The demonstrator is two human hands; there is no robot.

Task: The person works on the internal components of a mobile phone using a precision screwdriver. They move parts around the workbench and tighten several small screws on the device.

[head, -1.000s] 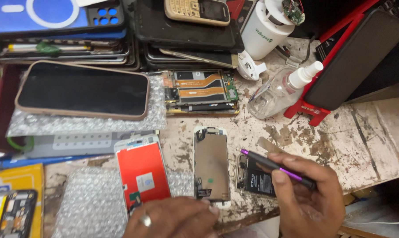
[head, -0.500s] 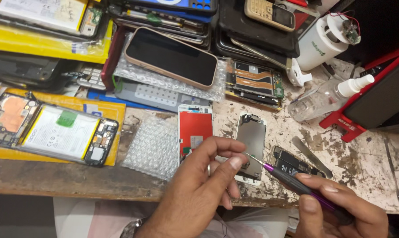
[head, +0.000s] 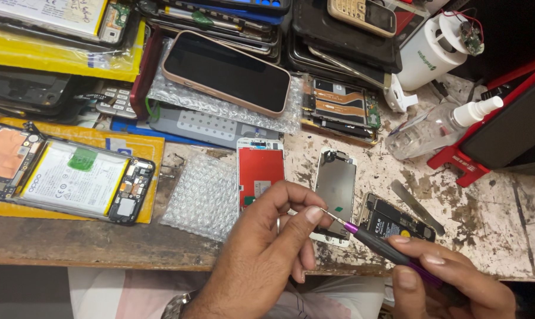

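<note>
My right hand [head: 451, 277] grips a screwdriver [head: 377, 242] with a black shaft and purple collar, its thin tip pointing up-left. The tip meets the index finger of my left hand [head: 276, 236], whose thumb and finger pinch around it; whether a screw sits between them cannot be seen. Just behind the tip lies a white phone screen assembly [head: 335, 188] face down with a grey metal back. A red-backed screen panel [head: 260, 168] lies to its left, and an opened phone body with a black battery [head: 397, 223] lies to its right under the screwdriver.
A worn wooden bench [head: 498, 207] holds bubble wrap [head: 202, 195], an opened phone with white battery [head: 72, 174] on a yellow sleeve, a dark-screened phone [head: 226, 71], a circuit board [head: 341, 109], a spray bottle [head: 439, 127], a white cup [head: 430, 50], a red stand [head: 504, 118] and stacked phones behind.
The view has shifted slightly. My left hand has closed in on the screwdriver tip, now pinching at it. My right hand still holds the screwdriver in much the same place.
</note>
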